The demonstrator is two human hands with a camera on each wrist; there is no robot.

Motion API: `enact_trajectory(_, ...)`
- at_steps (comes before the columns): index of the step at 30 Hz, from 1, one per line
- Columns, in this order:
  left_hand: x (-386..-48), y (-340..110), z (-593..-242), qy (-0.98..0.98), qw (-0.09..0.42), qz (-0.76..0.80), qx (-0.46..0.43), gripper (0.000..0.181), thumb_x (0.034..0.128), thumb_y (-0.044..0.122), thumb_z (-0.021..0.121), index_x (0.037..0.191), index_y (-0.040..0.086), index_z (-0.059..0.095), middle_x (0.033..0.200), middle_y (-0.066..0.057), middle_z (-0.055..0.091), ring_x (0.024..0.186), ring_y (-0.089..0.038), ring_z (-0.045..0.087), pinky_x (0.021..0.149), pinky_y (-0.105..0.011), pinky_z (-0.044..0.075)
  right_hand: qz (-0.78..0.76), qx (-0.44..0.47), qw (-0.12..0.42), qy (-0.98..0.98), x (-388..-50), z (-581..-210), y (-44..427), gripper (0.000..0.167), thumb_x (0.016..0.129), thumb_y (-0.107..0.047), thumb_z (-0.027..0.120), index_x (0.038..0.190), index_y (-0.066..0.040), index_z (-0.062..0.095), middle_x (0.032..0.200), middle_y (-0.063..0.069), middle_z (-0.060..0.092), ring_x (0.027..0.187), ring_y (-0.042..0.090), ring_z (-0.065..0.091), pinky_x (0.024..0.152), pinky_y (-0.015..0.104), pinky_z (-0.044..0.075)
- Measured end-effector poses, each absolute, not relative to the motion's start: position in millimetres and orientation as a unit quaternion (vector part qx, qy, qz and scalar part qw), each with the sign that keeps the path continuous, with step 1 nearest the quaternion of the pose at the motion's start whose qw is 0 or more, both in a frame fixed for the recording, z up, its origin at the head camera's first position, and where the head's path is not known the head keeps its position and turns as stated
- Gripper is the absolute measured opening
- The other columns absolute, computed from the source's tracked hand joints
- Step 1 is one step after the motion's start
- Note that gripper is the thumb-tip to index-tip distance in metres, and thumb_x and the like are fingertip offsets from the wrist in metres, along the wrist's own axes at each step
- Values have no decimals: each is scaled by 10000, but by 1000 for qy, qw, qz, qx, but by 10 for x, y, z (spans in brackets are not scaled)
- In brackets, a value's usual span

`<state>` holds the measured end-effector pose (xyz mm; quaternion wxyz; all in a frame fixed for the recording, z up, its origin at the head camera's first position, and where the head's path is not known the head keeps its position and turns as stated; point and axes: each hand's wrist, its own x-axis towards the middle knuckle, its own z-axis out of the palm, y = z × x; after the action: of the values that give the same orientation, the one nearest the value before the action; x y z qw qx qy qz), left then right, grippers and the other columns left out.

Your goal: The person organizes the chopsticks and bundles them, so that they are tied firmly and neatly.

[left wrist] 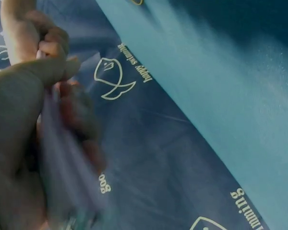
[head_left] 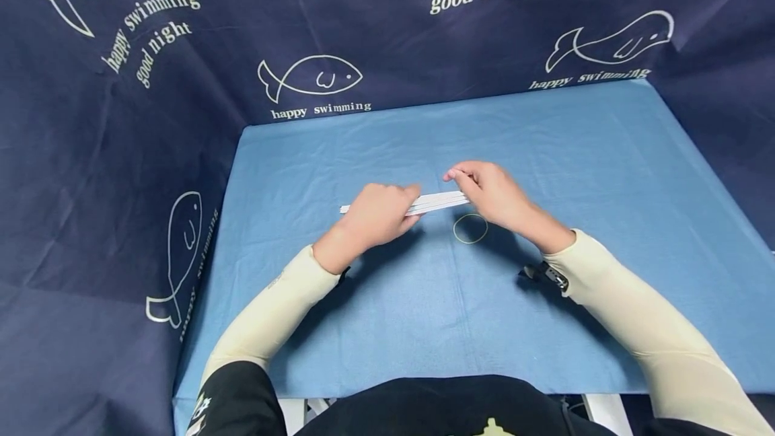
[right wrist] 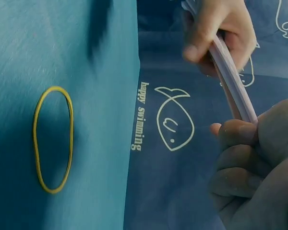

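A bundle of long, thin white strips (head_left: 437,202), whose exact kind I cannot tell, is held above the blue cloth. My left hand (head_left: 380,214) grips it around the middle, thumb on one side and fingers on the other; a short end sticks out on the left. At the bundle's other end, my right hand (head_left: 493,197) has its fingers curled, and in the right wrist view the strips (right wrist: 235,86) run up to the curled fingers (right wrist: 237,158). That end is partly hidden by the hand. On the cloth below the right hand lies a yellow rubber band (right wrist: 71,139), a loose oval.
A light blue cloth (head_left: 387,328) covers the table. Dark blue curtains (head_left: 424,39) with white fish drawings and lettering stand along the back and both sides. A dark strap (head_left: 554,276) sits at the right wrist.
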<state>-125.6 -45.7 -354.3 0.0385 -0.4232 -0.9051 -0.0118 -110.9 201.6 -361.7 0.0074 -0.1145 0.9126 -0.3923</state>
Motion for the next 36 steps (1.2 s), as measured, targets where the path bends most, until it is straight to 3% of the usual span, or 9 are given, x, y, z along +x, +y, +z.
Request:
enact_trajectory(7,-1260,-588,-3419,-922,-82,-67,-373,188,1031,307,675,1002,122,657,760,-6,634,638,-178,558,589,-373,490,-398,-117,-22,909,-1107,-3600,2110,298,1104,-307,543,1148,-145,790,606,-3,474,512,136,404,496,303,321)
enact_trajectory(12,-1241,-623,-3415,-925,-59,-57,-370,245,1088,340,591,965,132,631,753,-11,620,636,-188,548,582,-390,492,-508,-102,-13,855,-1118,-3562,2166,405,1120,-349,504,1162,-47,770,675,-37,656,533,109,572,464,246,410)
enact_trajectory(16,-1218,-644,-3433,-927,-26,-45,-371,266,1088,356,590,949,131,624,748,-14,627,615,-196,556,562,-409,502,-587,-98,-5,804,-1128,-3565,2201,623,1157,-444,305,1264,18,710,989,-40,779,810,118,716,682,231,552)
enact_trajectory(20,-1200,-646,-3455,-927,-3,-33,-374,270,1086,361,590,948,132,623,736,-19,629,599,-195,563,538,-406,496,-654,-113,32,747,-1148,-3636,2196,783,1109,-639,171,1284,-96,708,1138,-78,774,1020,107,741,877,255,559)
enact_trajectory(25,-1173,-646,-3485,-928,11,-18,-372,301,1079,401,599,933,139,624,709,-9,621,589,-181,573,522,-396,498,-725,-125,99,670,-1153,-3709,2153,790,1040,-772,158,1170,-249,736,1106,-130,780,1025,88,748,883,235,549)
enact_trajectory(29,-1167,-610,-3496,-925,20,-24,-379,337,1080,441,586,927,143,628,706,-3,622,584,-186,580,520,-407,507,-728,-104,118,668,-1141,-3657,2093,743,1061,-734,223,1146,-198,731,1059,-108,792,971,101,767,828,266,598)
enact_trajectory(31,-1169,-589,-3500,-923,24,-28,-384,340,1080,444,584,932,141,625,702,-4,619,584,-196,588,524,-416,515,-714,-85,127,684,-1138,-3603,2057,722,1086,-677,264,1186,-110,700,994,-61,796,847,129,763,705,318,621)
enact_trajectory(33,-1171,-572,-3508,-920,28,-31,-390,342,1078,445,587,938,136,626,695,-9,618,582,-209,599,530,-427,525,-679,-68,139,718,-1135,-3553,2030,703,1106,-625,291,1240,-41,657,875,-2,773,671,142,718,543,339,586)
enact_trajectory(36,-1172,-552,-3528,-917,36,-31,-395,342,1076,446,591,944,133,627,685,-10,618,581,-212,607,531,-429,533,-597,-51,152,786,-1126,-3515,2000,605,1124,-550,365,1276,-39,652,668,31,658,466,133,554,392,312,453)
